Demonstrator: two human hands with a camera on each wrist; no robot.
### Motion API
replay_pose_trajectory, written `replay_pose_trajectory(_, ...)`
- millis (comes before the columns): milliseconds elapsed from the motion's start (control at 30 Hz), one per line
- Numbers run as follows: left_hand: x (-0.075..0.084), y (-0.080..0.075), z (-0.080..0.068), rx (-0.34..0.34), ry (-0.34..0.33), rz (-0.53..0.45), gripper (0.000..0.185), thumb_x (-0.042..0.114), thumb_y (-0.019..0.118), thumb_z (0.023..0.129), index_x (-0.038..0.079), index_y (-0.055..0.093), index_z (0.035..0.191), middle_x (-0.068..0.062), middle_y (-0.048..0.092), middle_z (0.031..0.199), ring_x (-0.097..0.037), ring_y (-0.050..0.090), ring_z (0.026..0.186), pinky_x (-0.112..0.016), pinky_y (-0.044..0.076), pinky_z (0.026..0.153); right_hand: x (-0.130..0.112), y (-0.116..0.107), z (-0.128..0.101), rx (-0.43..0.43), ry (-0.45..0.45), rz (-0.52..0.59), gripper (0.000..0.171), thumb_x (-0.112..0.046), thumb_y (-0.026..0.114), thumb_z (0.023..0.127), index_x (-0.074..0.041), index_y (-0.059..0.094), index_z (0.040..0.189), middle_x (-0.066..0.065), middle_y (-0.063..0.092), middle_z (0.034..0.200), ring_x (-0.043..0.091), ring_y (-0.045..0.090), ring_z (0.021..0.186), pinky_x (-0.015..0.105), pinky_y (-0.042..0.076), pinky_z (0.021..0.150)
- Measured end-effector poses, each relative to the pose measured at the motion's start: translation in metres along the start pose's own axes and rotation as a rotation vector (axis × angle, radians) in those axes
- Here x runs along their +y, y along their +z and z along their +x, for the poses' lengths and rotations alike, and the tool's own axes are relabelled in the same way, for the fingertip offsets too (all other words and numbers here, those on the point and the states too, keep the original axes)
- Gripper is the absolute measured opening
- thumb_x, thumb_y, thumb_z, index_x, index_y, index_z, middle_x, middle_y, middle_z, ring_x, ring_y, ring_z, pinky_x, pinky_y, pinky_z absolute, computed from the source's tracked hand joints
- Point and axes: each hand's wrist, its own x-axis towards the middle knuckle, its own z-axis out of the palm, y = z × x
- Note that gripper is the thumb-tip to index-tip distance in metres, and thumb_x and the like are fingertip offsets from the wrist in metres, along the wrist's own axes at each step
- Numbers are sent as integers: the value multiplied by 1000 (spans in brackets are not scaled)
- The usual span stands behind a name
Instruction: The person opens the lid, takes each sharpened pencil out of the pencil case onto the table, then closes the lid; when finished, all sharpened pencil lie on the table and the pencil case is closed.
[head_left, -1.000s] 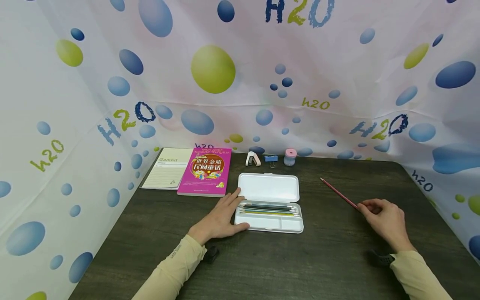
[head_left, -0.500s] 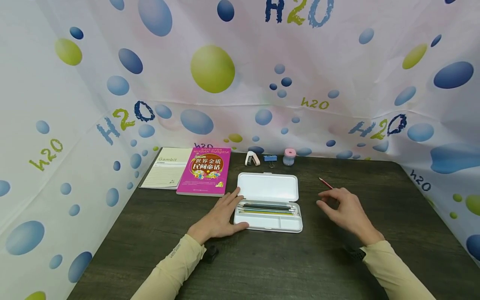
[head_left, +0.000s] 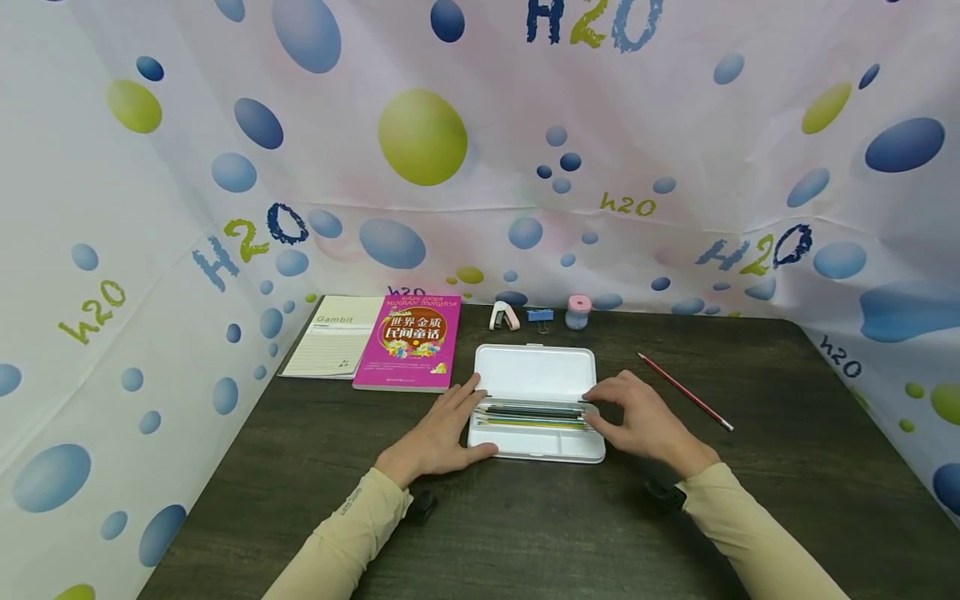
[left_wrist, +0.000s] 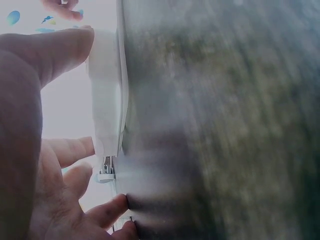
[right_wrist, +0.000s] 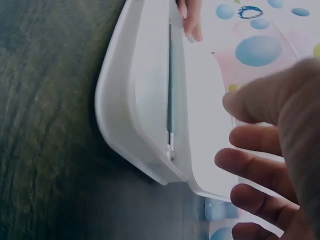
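A white pencil case [head_left: 517, 447] lies with its lid [head_left: 536, 372] folded back on the dark table. Several pencils [head_left: 534, 417] lie side by side in its rear compartment. My left hand [head_left: 441, 437] rests spread at the case's left end, thumb at the front corner, fingers beside the hinge. Over the right end hovers my right hand [head_left: 641, 421], thumb and fingers apart around the pencil ends. In the right wrist view that hand's fingers [right_wrist: 250, 162] are loosely bent with nothing between them. A red pencil [head_left: 686, 392] lies on the table right of this hand.
Behind the case stand a small white stapler-like item [head_left: 504, 317], a blue binder clip [head_left: 540, 317] and a pink-topped jar [head_left: 578, 312]. At the back left, a magenta book [head_left: 408, 346] overlaps a Gambit notebook [head_left: 330, 342]. A patterned sheet [head_left: 487, 167] rises behind the table.
My right hand has let go of the red pencil, leaving it on the table, and moved left to the case's right end. The left hand has stayed in place.
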Motion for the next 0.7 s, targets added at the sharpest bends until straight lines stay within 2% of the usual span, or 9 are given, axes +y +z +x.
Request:
replay_pose_trajectory(133, 0, 0, 1, 1, 7, 6, 92, 60, 65, 88, 9, 30, 156, -6, 8, 167, -36, 15, 150, -50, 13, 122, -3, 4, 0, -59, -38, -42, 27, -21, 78, 85, -10, 76, 109, -2, 72, 107, 14, 52, 86, 34, 49, 71)
replay_pose_trajectory(267, 0, 0, 1, 2, 5, 2, 92, 60, 65, 88, 9, 30, 156, -5, 8, 167, -35, 14, 150, -50, 13, 121, -4, 7, 0, -91, -25, -102, 27, -23, 78, 85, -9, 77, 108, 0, 71, 106, 11, 49, 85, 32, 47, 68)
replay_pose_trajectory(367, 0, 0, 0, 4, 4, -2, 92, 60, 65, 88, 9, 30, 156, -5, 8, 167, -34, 14, 151, -50, 13, 122, -4, 8, -1, -98, -24, -127, 27, -22, 78, 85, -8, 77, 108, 0, 69, 103, 12, 49, 86, 32, 48, 68)
replay_pose_trajectory(567, -1, 1, 0, 7, 5, -3, 92, 61, 64, 88, 9, 30, 156, -5, 8, 167, -35, 14, 151, -50, 13, 122, -3, 13, -3, -84, -95, -186, 27, -20, 79, 85, -6, 77, 107, 0, 63, 100, 13, 48, 86, 32, 47, 68)
replay_pose_trajectory(700, -2, 1, 0, 5, 4, -2, 93, 62, 64, 88, 9, 30, 156, -5, 8, 167, -35, 13, 151, -49, 13, 122, -3, 17, -5, -109, -116, -204, 29, -19, 77, 86, -4, 76, 111, 2, 61, 100, 14, 48, 87, 33, 46, 70)
